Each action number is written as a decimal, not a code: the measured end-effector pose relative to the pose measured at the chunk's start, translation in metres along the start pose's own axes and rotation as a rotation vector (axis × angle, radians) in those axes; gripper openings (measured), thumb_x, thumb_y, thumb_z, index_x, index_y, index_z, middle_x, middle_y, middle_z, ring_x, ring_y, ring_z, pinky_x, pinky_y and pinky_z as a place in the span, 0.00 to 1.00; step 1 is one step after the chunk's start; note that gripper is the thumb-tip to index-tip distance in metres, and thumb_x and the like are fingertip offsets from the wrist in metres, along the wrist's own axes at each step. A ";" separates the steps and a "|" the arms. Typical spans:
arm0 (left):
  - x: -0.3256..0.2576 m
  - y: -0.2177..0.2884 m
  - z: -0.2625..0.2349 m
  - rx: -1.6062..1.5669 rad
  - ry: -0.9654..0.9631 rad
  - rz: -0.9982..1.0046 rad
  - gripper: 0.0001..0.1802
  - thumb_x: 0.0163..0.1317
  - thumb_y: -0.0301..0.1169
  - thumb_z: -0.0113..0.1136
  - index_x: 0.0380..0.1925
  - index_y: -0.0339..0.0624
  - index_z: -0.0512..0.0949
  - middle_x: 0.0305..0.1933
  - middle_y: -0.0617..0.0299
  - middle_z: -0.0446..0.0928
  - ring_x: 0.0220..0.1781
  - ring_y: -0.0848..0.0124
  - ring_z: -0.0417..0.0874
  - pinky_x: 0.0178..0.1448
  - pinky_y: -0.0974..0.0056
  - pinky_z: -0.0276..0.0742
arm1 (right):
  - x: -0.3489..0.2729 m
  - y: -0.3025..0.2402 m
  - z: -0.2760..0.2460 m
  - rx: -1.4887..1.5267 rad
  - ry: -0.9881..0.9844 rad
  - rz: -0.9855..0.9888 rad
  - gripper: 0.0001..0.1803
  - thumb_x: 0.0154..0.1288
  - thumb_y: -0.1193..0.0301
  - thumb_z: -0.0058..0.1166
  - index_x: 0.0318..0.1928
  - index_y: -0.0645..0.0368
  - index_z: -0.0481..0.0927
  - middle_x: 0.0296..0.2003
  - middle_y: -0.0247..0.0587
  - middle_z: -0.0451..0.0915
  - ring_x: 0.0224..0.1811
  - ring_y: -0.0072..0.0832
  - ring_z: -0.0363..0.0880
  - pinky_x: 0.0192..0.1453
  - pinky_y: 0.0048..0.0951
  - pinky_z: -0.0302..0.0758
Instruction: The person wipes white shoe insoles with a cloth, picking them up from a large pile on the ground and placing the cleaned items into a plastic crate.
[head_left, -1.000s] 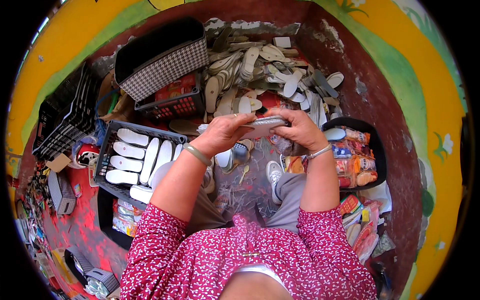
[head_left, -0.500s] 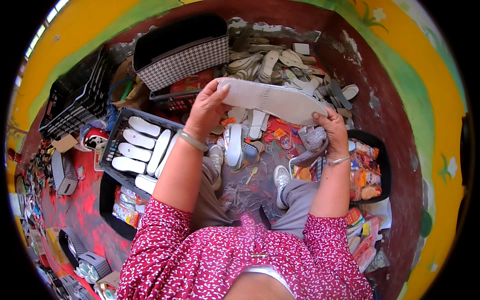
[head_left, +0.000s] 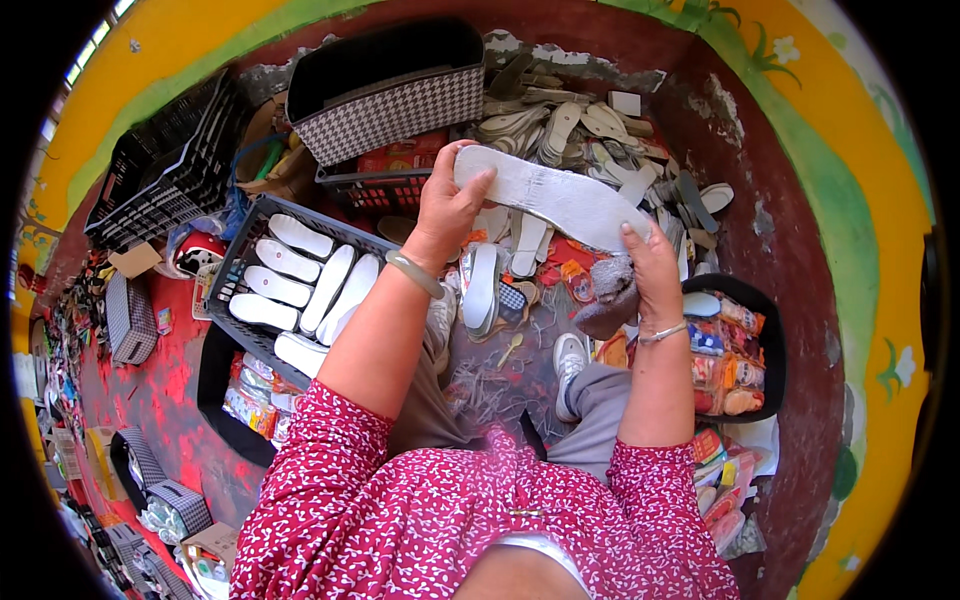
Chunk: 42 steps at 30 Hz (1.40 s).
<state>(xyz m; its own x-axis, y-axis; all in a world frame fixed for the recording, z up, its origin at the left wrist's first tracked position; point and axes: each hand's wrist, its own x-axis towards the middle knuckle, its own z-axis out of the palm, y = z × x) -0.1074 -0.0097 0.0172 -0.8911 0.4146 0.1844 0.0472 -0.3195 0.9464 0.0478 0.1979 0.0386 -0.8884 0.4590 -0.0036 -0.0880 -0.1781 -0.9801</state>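
Hands hold a long grey insole (head_left: 555, 195) up over the lap: the left hand (head_left: 452, 200) grips one end, while the right hand (head_left: 640, 265) touches the other end and is closed on a grey cloth (head_left: 607, 297). Below on the left, a black crate (head_left: 243, 255) holds white insoles (head_left: 300, 285), and more loose soles (head_left: 590, 130) are heaped on the floor beyond.

Bright, even daylight is filling the scene, making the colours look vivid. Soft shadows are falling under the forearms onto the floor (head_left: 500, 380). The fisheye lens is bending the yellow wall (head_left: 880, 200) and darkening the corners to black. Centre detail is staying sharp; the rim is softening slightly.
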 end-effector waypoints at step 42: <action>-0.009 -0.021 0.031 -0.715 0.189 -0.183 0.18 0.63 0.24 0.50 0.53 0.40 0.65 0.47 0.57 0.73 0.48 0.63 0.76 0.55 0.55 0.73 | -0.023 0.040 0.079 0.001 -0.059 0.006 0.14 0.64 0.69 0.55 0.47 0.63 0.76 0.37 0.34 0.80 0.38 0.18 0.75 0.45 0.22 0.71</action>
<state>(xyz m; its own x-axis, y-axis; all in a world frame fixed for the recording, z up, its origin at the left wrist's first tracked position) -0.0863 0.0195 0.0042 -0.9217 0.3819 -0.0686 -0.3556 -0.7605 0.5433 0.0296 0.1118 0.0152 -0.9141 0.4054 0.0020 -0.0828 -0.1819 -0.9798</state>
